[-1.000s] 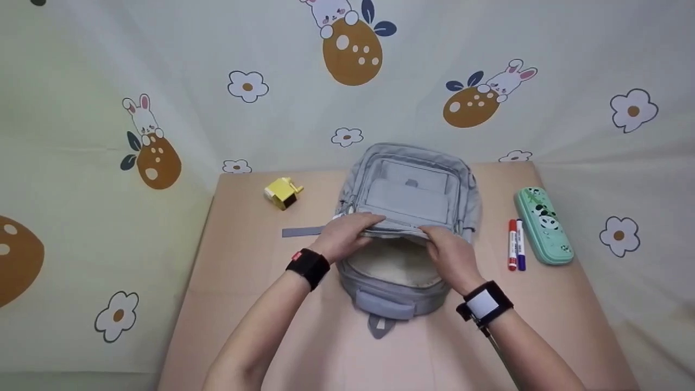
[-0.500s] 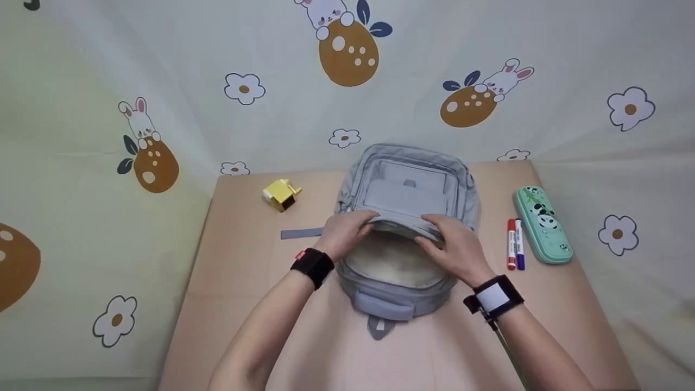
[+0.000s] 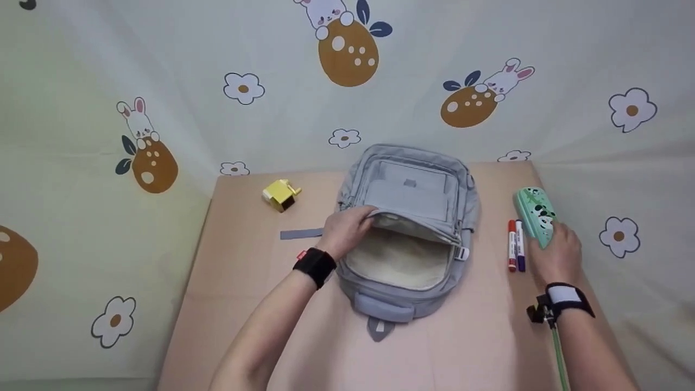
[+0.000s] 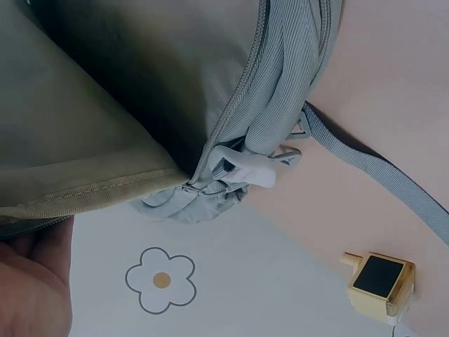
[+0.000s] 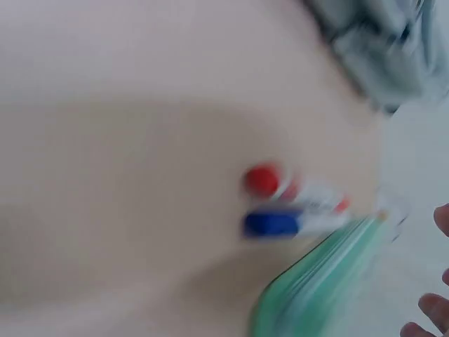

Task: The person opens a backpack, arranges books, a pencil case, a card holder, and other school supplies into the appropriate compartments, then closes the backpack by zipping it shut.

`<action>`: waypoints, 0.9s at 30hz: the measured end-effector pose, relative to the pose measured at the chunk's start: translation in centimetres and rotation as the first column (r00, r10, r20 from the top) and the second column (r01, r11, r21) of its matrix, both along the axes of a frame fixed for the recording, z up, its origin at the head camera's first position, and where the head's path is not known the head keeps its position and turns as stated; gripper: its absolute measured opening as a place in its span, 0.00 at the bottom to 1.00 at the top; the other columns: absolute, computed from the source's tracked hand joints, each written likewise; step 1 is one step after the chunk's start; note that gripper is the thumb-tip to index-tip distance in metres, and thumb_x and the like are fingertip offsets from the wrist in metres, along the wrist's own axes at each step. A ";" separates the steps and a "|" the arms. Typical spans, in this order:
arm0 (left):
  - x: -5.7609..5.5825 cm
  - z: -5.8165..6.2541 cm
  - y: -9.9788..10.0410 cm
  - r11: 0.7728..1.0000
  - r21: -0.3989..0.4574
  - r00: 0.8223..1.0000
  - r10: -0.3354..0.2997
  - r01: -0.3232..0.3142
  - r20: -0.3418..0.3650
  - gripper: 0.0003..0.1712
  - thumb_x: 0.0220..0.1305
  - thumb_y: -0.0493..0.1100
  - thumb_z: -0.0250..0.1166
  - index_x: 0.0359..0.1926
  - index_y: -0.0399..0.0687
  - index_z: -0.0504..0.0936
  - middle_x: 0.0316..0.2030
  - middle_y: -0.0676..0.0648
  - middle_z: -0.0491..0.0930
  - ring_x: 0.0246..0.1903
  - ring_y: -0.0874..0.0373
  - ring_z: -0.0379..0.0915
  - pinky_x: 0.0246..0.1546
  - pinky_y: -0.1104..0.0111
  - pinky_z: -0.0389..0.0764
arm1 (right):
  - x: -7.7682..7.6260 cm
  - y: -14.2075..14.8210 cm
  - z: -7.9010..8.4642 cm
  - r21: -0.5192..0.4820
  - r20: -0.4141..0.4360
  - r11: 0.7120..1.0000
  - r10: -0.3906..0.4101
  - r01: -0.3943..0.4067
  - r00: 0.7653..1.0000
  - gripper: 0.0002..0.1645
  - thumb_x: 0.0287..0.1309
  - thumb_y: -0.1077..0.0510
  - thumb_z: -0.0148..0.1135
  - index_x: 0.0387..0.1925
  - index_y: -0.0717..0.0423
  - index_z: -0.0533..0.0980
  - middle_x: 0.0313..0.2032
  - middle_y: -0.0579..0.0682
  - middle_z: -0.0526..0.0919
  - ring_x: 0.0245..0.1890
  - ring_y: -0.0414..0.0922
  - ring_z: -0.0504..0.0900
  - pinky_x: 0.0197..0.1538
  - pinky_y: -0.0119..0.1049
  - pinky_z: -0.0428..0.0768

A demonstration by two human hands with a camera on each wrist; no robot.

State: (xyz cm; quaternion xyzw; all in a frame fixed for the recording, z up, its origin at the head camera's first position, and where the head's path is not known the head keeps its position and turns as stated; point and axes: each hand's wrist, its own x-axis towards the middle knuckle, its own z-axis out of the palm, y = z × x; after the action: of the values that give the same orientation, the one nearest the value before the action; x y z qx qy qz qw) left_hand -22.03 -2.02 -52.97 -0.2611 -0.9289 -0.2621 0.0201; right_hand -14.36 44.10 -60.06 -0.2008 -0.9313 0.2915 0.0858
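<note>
Pale fabric (image 3: 412, 76) printed with bunnies (image 3: 502, 81) and flowers (image 3: 244, 88) hangs behind a peach-coloured tabletop (image 3: 233, 293).

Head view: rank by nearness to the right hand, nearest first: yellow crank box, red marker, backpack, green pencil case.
1. Green pencil case: right at the right hand, partly covered by it.
2. Red marker: just left of that hand.
3. Backpack: farther left, past the markers.
4. Yellow crank box: far left, beyond the backpack.
</note>
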 end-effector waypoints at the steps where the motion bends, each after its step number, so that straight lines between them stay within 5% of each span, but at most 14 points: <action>1: 0.0 0.0 0.0 1.000 0.001 1.000 0.002 -0.002 -0.001 0.15 0.77 0.48 0.58 0.59 0.56 0.83 0.51 0.53 0.86 0.50 0.56 0.82 0.48 0.56 0.81 | 0.1 0.8 -0.5 0.004 0.034 1.000 -0.010 0.010 0.999 0.48 0.69 0.52 0.59 0.77 0.69 0.48 0.71 0.77 0.54 0.68 0.74 0.58 0.66 0.71 0.58; 9: 0.0 0.0 0.2 1.000 0.007 1.000 0.008 -0.008 -0.027 0.14 0.77 0.52 0.58 0.56 0.58 0.84 0.47 0.54 0.86 0.45 0.58 0.83 0.43 0.58 0.81 | 0.2 3.9 -2.7 -0.077 0.223 0.997 -0.003 0.021 0.975 0.60 0.69 0.45 0.60 0.77 0.71 0.33 0.70 0.82 0.47 0.67 0.78 0.54 0.65 0.74 0.58; 18: 0.2 0.0 0.4 1.000 0.004 1.000 0.008 -0.008 0.003 0.14 0.77 0.51 0.58 0.56 0.57 0.84 0.48 0.54 0.86 0.46 0.58 0.82 0.45 0.58 0.81 | -0.3 4.7 -3.1 -0.126 0.279 0.990 -0.020 0.057 0.960 0.63 0.67 0.50 0.62 0.77 0.69 0.27 0.70 0.83 0.42 0.68 0.78 0.51 0.66 0.72 0.57; 22: 0.2 0.1 0.4 1.000 0.000 1.000 0.008 -0.008 0.009 0.14 0.77 0.51 0.57 0.56 0.57 0.83 0.48 0.54 0.86 0.47 0.58 0.83 0.45 0.58 0.81 | -0.5 4.1 -2.9 -0.121 0.272 0.989 -0.047 0.083 0.961 0.60 0.69 0.53 0.58 0.76 0.71 0.26 0.69 0.85 0.44 0.68 0.78 0.51 0.68 0.71 0.56; 27: 0.0 0.3 0.1 1.000 -0.004 1.000 0.019 -0.019 0.009 0.15 0.78 0.51 0.57 0.58 0.58 0.83 0.50 0.54 0.86 0.48 0.58 0.83 0.45 0.57 0.81 | -1.1 2.4 -2.2 -0.140 0.144 0.986 -0.073 0.094 0.987 0.54 0.70 0.53 0.55 0.77 0.72 0.32 0.70 0.81 0.50 0.69 0.75 0.54 0.68 0.69 0.57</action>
State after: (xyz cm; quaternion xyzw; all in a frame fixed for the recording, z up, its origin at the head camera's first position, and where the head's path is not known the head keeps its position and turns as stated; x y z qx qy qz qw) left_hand -22.01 -1.94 -52.67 -0.2511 -0.9319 -0.2613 0.0180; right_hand -15.43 46.51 -62.23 -0.2654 -0.9018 0.3406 0.0181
